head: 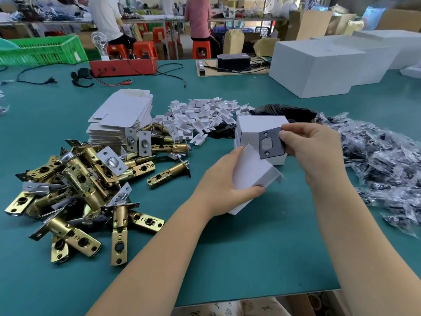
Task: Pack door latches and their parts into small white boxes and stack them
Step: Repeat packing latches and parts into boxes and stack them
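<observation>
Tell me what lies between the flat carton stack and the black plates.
In the head view, a heap of white plastic inserts lies between the flat carton stack and the black plates.

Green table [250, 258] w/ brass latches [75, 192], flat boxes [120, 117], plastic bags [382, 165].

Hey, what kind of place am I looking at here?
Most likely a small factory packing bench for door hardware. A heap of brass latches, a stack of flat white cartons and a pile of bagged parts lie on the green table, with other workers at benches behind.
</observation>
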A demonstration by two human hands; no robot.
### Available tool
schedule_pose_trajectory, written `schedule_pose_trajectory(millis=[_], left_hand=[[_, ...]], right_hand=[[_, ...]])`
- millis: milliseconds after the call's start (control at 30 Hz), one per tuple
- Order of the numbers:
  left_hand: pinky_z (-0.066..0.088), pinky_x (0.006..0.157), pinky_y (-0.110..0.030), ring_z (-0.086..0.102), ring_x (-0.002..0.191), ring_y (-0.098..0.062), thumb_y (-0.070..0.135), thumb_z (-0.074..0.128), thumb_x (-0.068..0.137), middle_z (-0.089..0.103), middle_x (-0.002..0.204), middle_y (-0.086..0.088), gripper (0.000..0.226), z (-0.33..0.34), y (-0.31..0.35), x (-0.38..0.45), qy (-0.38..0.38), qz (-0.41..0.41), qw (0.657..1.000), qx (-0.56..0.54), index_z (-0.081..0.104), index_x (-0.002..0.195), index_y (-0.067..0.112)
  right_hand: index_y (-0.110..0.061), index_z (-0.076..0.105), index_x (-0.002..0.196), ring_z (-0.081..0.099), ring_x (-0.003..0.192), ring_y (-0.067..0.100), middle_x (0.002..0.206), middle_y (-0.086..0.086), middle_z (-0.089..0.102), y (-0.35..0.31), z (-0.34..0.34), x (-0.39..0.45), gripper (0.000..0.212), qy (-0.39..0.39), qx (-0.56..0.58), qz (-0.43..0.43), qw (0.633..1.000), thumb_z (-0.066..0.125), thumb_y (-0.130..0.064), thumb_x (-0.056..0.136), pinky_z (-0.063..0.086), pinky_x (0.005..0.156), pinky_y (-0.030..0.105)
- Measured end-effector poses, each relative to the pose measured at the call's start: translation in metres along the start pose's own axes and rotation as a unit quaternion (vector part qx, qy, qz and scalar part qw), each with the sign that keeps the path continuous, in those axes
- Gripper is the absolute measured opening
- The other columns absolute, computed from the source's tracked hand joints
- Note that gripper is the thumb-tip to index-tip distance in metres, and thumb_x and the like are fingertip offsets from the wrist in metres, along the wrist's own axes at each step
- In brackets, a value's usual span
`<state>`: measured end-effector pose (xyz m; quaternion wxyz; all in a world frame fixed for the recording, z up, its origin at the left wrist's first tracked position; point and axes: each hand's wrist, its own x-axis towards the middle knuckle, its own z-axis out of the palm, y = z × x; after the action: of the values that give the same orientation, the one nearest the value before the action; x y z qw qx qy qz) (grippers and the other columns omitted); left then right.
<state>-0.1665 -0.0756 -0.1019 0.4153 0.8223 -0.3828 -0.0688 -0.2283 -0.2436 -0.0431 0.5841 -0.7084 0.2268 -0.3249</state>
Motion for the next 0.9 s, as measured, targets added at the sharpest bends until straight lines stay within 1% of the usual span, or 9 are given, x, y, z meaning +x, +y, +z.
schedule_pose_trajectory(millis=[200,267,367,500,567,633,700,800,900], left_hand=[[0.037,0.098,-0.021,0.041,0.124,0.000,0.054,0.073,0.064,0.042,0.141,0.021,0.096,0.000,0.002,0.000,0.013,-0.008,0.999,-0.033,0.028,0.147,0.034],[0.033,0.095,-0.014,0.039,0.123,0.002,0.051,0.076,0.061,0.040,0.137,0.021,0.103,0.000,0.002,-0.002,0.018,-0.012,0.998,-0.062,0.022,0.147,0.036],[0.033,0.097,-0.015,0.039,0.125,0.000,0.050,0.077,0.061,0.040,0.139,0.018,0.107,0.000,0.002,-0.003,0.038,-0.018,0.995,-0.086,0.017,0.148,0.038],[0.033,0.096,-0.012,0.039,0.124,0.001,0.051,0.076,0.062,0.042,0.139,0.016,0.106,0.001,0.002,-0.003,0.036,-0.013,0.996,-0.084,0.018,0.150,0.036],[0.037,0.101,-0.022,0.042,0.125,-0.004,0.055,0.074,0.061,0.044,0.139,0.013,0.107,0.002,0.002,-0.003,0.027,-0.009,0.996,-0.083,0.017,0.149,0.038],[0.037,0.101,-0.024,0.042,0.125,-0.005,0.061,0.069,0.058,0.043,0.140,0.013,0.108,0.002,0.002,-0.002,0.022,-0.008,0.997,-0.075,0.015,0.149,0.040],[0.037,0.096,-0.018,0.042,0.122,-0.002,0.064,0.066,0.057,0.042,0.139,0.015,0.107,0.002,0.001,-0.001,0.025,-0.007,0.997,-0.069,0.014,0.148,0.042],[0.034,0.084,-0.001,0.042,0.114,0.006,0.063,0.067,0.057,0.043,0.134,0.018,0.104,0.002,0.001,-0.001,0.051,-0.003,0.995,-0.083,0.013,0.145,0.046],[0.032,0.092,-0.008,0.042,0.126,-0.003,0.054,0.073,0.064,0.045,0.138,0.011,0.101,0.004,0.001,-0.002,0.088,0.004,0.991,-0.105,0.009,0.142,0.052]], right_hand=[[-0.027,0.068,0.070,0.062,0.055,0.003,0.059,-0.011,0.068,-0.002,0.003,-0.001,0.023,-0.033,-0.031,-0.007,0.999,0.068,-0.006,0.080,0.052,0.058,0.017],[-0.028,0.068,0.071,0.062,0.058,0.006,0.064,-0.011,0.069,-0.001,0.001,0.000,0.021,0.000,-0.028,-0.019,0.999,0.067,-0.009,0.080,0.053,0.063,0.023],[-0.030,0.068,0.076,0.062,0.066,0.011,0.073,-0.006,0.070,-0.001,-0.002,-0.002,0.018,0.027,-0.032,-0.035,0.998,0.067,-0.012,0.080,0.055,0.071,0.032],[-0.026,0.069,0.073,0.063,0.057,0.004,0.062,-0.010,0.070,-0.003,0.007,-0.010,0.024,-0.063,-0.011,-0.002,0.998,0.067,-0.004,0.082,0.052,0.061,0.020],[-0.024,0.070,0.071,0.063,0.056,0.007,0.061,-0.007,0.070,-0.006,0.011,-0.013,0.023,-0.102,-0.032,0.008,0.994,0.067,-0.003,0.082,0.054,0.064,0.026],[-0.024,0.070,0.069,0.060,0.056,0.013,0.061,-0.002,0.069,-0.009,0.014,-0.017,0.023,-0.138,-0.084,0.006,0.987,0.068,-0.005,0.082,0.052,0.064,0.035],[-0.027,0.068,0.069,0.057,0.056,0.011,0.061,-0.004,0.067,-0.011,0.018,-0.020,0.021,-0.151,-0.115,-0.006,0.982,0.068,-0.011,0.083,0.047,0.057,0.026],[-0.029,0.066,0.075,0.053,0.061,-0.004,0.066,-0.016,0.062,-0.012,0.024,-0.027,0.016,-0.156,-0.212,-0.090,0.961,0.062,-0.024,0.089,0.036,0.054,0.009],[-0.023,0.067,0.086,0.054,0.072,-0.001,0.080,-0.011,0.065,-0.013,0.026,-0.035,0.018,-0.162,-0.236,-0.163,0.944,0.053,-0.029,0.095,0.036,0.060,0.009]])
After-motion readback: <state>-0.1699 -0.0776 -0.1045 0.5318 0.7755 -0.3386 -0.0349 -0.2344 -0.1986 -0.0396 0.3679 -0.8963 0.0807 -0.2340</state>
